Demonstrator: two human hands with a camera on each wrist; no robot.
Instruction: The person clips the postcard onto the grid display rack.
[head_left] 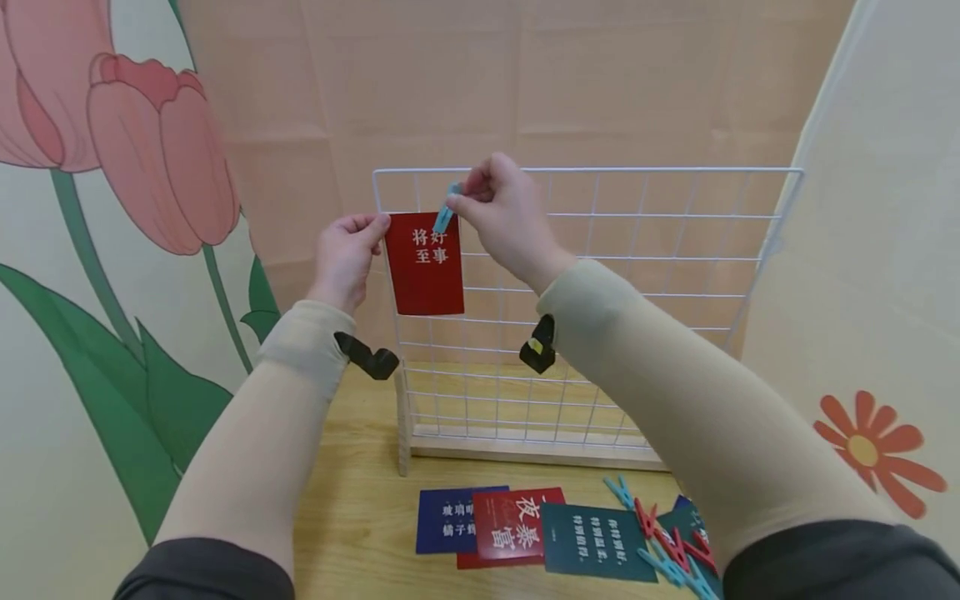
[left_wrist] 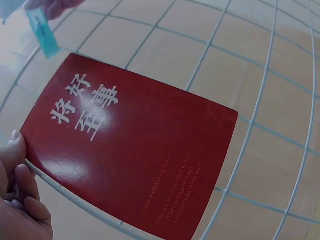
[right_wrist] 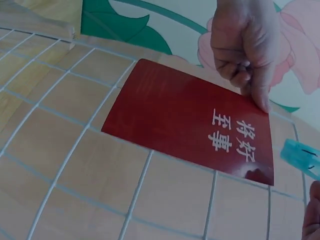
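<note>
A red card with white characters lies flat against the upper left of a white wire grid rack. Thumb and fingers of my left hand pinch its top left corner beside the rack's side wire. My right hand pinches a light blue clothespin near the card's top edge. In the right wrist view a small gap separates the clothespin from the card. Only a bit of my right hand shows there.
On the wooden table before the rack lie a blue card, a red card and a green card. Several blue and red clothespins are piled to their right, partly behind my right forearm. The rack stands on a wooden base.
</note>
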